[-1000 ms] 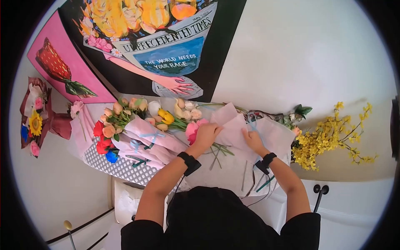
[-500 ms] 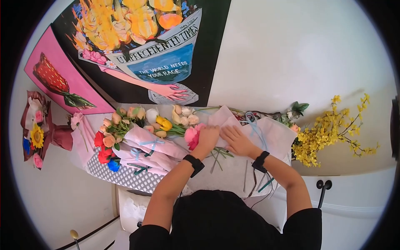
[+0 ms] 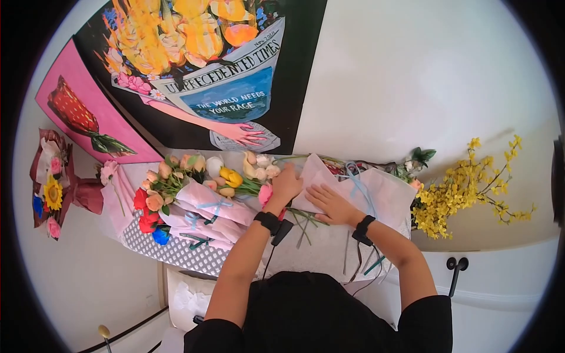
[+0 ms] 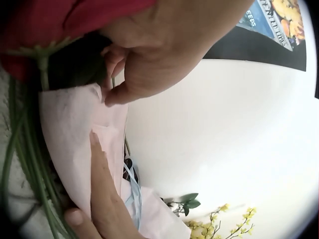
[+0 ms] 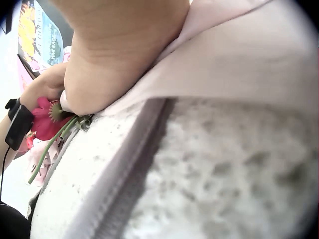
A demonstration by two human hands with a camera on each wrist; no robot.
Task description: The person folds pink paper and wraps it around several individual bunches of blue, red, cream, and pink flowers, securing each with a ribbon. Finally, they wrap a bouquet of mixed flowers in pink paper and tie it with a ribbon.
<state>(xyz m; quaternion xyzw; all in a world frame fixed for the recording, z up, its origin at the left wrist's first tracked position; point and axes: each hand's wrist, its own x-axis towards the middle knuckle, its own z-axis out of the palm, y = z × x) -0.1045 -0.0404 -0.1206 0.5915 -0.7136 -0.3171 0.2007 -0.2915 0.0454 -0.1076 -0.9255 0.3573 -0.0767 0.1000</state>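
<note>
A sheet of pale pink wrapping paper (image 3: 315, 171) lies folded over flower stems on the table. My left hand (image 3: 286, 185) pinches its upper left edge between thumb and fingers, as the left wrist view shows. Right beside that grip is a deep pink flower (image 4: 75, 20), its head partly under the left hand. With fingers extended, my right hand (image 3: 334, 207) presses on the paper, fingertips pointing toward the left hand. Loose green stems (image 4: 37, 169) run along the paper's near side. In the right wrist view the right fingers are hidden.
Wrapped bouquets (image 3: 206, 203) with blue ribbons lie to the left, below yellow tulips (image 3: 231, 176). A further wrapped bunch (image 3: 382, 191) and yellow blossom branches (image 3: 453, 200) are at the right. Ribbon strips hang near the front edge. Paintings (image 3: 235, 88) lean behind.
My left hand has shifted slightly up and left along the paper's edge. The right hand has come in from the right and flattened onto the paper.
</note>
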